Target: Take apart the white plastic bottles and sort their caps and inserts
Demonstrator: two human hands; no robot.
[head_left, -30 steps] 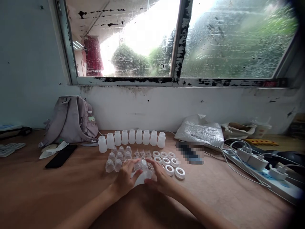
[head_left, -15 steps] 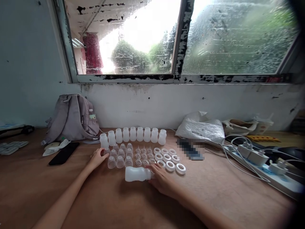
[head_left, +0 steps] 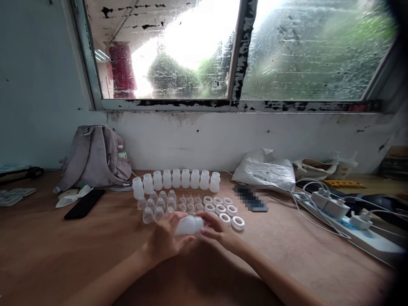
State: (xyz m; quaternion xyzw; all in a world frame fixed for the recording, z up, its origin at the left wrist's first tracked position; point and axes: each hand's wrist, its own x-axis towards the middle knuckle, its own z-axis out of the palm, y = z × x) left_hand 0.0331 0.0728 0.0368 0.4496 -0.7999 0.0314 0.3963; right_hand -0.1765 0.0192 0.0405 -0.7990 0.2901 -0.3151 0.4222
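Note:
Tilted on its side above the table, a frosted white baby bottle (head_left: 187, 226) is between my two hands. My left hand (head_left: 165, 236) wraps round its base end, thumb below and fingers over the top. At the neck end, my right hand (head_left: 218, 229) grips with the thumb and fingers. Just beyond are several clear domed caps (head_left: 159, 202) on the left, clear bottle nipples (head_left: 190, 199) in the middle and white screw rings (head_left: 220, 209) on the right. Behind them stands a row of several upright bottles (head_left: 176, 178). My hands hide some front pieces.
A grey backpack (head_left: 95, 157) leans by the wall, with a black phone (head_left: 84, 205) in front. To the right lie a silver plastic bag (head_left: 264, 172), a partly blurred dark device (head_left: 251, 199) and a power strip (head_left: 360, 233) with chargers and cables.
My left hand has left the domed caps and come right onto the bottle's base end. The bottle is now held in both hands, its neck turned slightly upward.

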